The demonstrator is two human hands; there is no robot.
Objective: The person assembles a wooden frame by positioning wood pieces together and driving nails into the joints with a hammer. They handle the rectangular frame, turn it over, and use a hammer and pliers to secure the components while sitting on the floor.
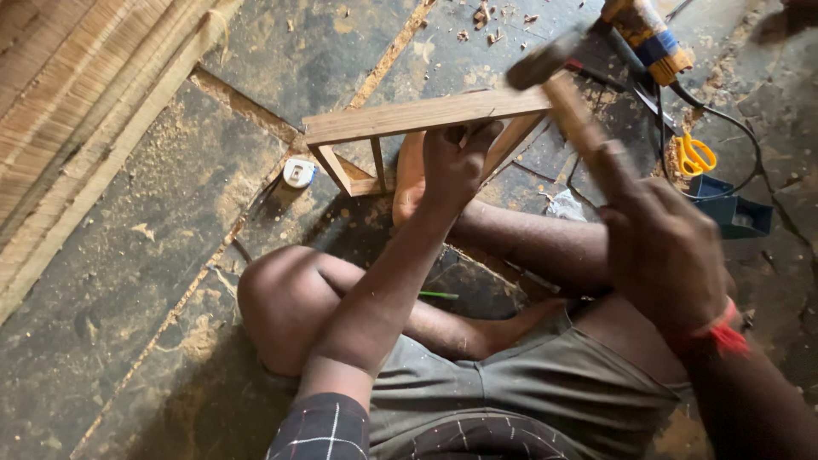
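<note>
Beyond the fingers of the right hand (660,251), a yellow-and-blue power tool (649,34), yellow-handled scissors (696,156) and a dark blue box (731,210) lie on the dusty stone floor (128,255). That hand's fingers close round a wooden-handled hammer (562,89), its dark head blurred above the pale rectangular wooden frame (426,119). Left hand (456,162) fingers curl over the frame's top rail, holding it upright; a small round white tape measure (299,171) lies leftward.
</note>
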